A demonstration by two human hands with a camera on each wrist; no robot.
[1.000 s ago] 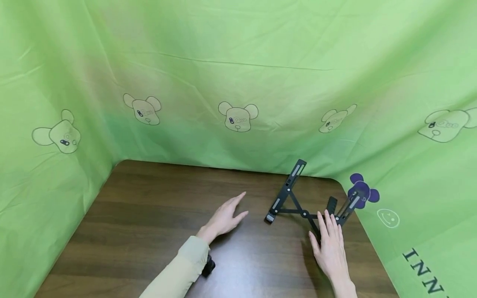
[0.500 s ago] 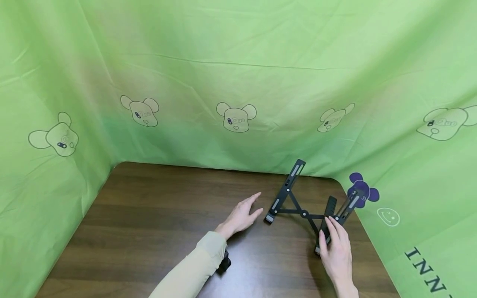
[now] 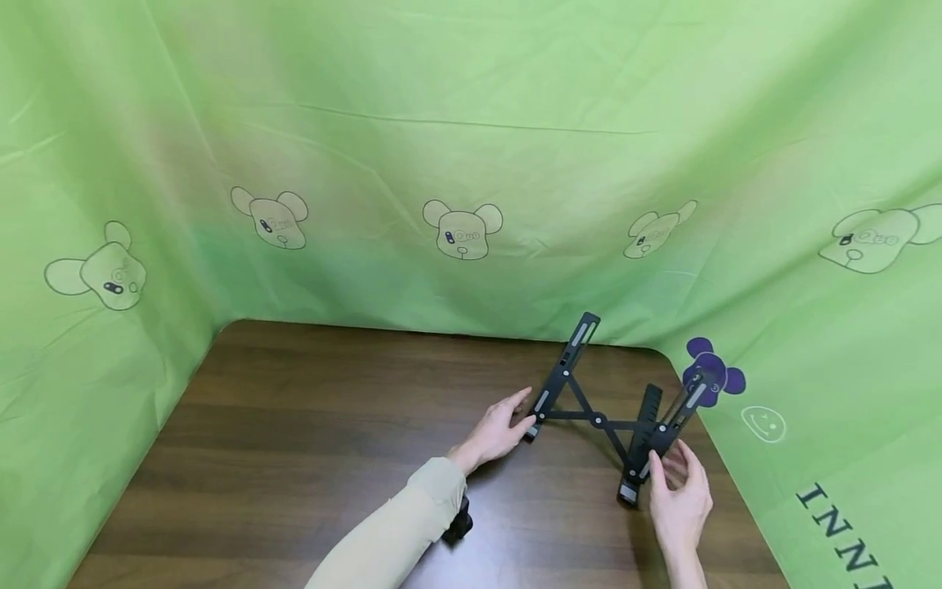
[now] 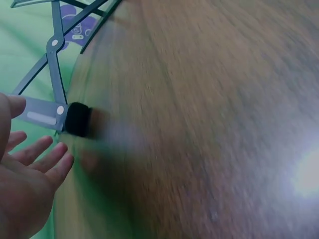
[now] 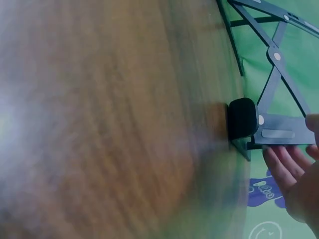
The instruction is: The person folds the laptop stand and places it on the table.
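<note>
A black folding laptop stand (image 3: 598, 420) stands unfolded at the right of the table, its two slanted rails joined by crossed bars. My left hand (image 3: 500, 427) is at the lower end of the left rail (image 3: 565, 368), fingertips right by it. In the left wrist view the fingers (image 4: 37, 152) are spread apart below that rail, thumb above. My right hand (image 3: 680, 495) is at the lower part of the right rail (image 3: 662, 433), thumb overlapping its near side and loosely bent fingers (image 5: 281, 167) along its outer edge.
The brown wooden table (image 3: 331, 409) has a green cloth (image 3: 368, 270) with mouse drawings hanging behind and beside it. The right rail's top overlaps a purple mouse print (image 3: 724, 380). A small black device (image 3: 458, 523) sits under the left wrist.
My left hand has moved right, up to the left rail. The right hand has shifted from over the right rail to its outer side. The stand has stayed in place.
</note>
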